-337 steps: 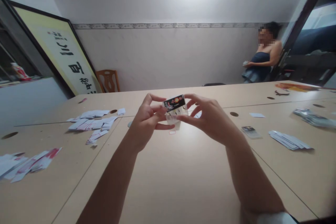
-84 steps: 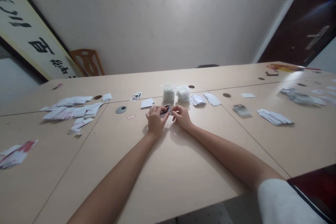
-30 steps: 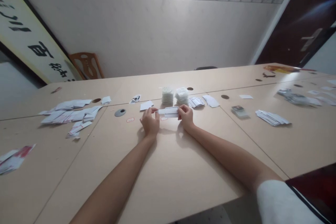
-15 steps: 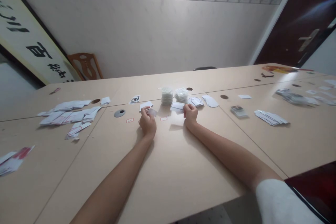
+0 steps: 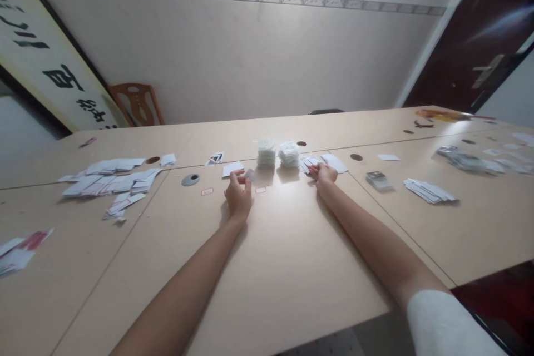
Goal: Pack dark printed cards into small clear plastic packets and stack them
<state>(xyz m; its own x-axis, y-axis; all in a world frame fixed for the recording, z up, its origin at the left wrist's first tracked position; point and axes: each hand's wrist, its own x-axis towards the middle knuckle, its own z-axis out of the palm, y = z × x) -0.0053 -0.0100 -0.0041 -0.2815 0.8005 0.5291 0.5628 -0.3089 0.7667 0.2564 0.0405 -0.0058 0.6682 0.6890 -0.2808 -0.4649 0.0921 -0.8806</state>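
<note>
Two hands: we work with both bare hands over the table [image 5: 283,267], well apart from each other.
Left grip: our left hand [image 5: 238,198] pinches a small translucent piece [image 5: 250,174] between thumb and fingers, above the table; it is probably held by the edge so that its face is not covered.
Right grip: our right hand [image 5: 327,174] is at the dark-lined cards [image 5: 307,163], fingers bent; we cannot tell if they are closed on one.
Dark-lined cards: they lie spread, overlapping, perhaps so that single ones are easier to take.
White slips [image 5: 337,163]: just beside these cards, fanned, within easy reach of the right hand.
Two stacks: the left stack [image 5: 266,154] and the right stack [image 5: 289,154] stand side by side beyond the hands, it seems to leave the near surface for handling.
White sheets [image 5: 232,168]: just beyond the left fingers, likely kept near for this hand.
Red-edged label [image 5: 261,190]: flat, between the hands; its writing is too small for us.
Clear case [image 5: 379,181]: farther right, lying apart.
</note>
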